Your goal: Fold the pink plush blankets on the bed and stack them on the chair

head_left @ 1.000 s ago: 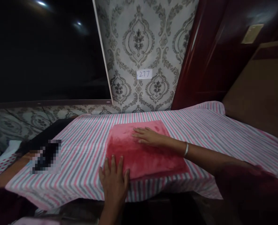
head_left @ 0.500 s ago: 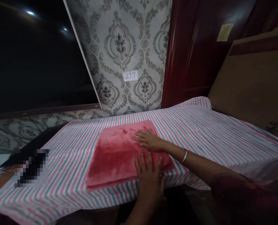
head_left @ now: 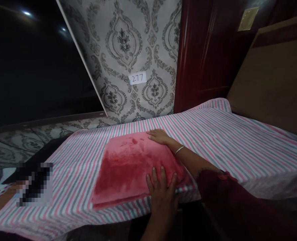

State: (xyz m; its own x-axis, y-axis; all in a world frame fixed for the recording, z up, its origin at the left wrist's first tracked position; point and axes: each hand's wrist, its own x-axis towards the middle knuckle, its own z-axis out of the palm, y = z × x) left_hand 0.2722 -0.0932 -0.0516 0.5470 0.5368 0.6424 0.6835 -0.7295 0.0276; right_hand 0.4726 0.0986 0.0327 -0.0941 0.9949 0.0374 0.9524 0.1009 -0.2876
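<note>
Grey damask wallpaper (head_left: 138, 40) fills the far wall, with a small white label reading 277 (head_left: 137, 78) stuck on it, and a glossy dark red door (head_left: 201, 57) with a brass plate (head_left: 248, 19) stands to its right. A dark glossy panel (head_left: 30, 67) takes up the far left, and a brown board (head_left: 271, 80) rises along the right. A pink, white and grey striped sheet (head_left: 226, 147) spreads across the surface below. On it, toward the near edge and left of centre, lies a square rose-pink plush pad (head_left: 128, 167), its nap brushed into darker and lighter patches. Both hands are on the pad, laid flat on it rather than lifting it. The right hand (head_left: 160, 136), with a thin silver bangle (head_left: 179, 149) on its wrist and a dark maroon sleeve (head_left: 221, 197) further up the arm, reaches in from the right and rests on the far corner, its fingers together and open. The left hand (head_left: 162, 190) comes up from the near side and presses on the pad's near right part, its fingers (head_left: 161, 175) spread and open, gripping nothing. Left of the pad, a pixelated patch (head_left: 34, 184) hides whatever lies there.
</note>
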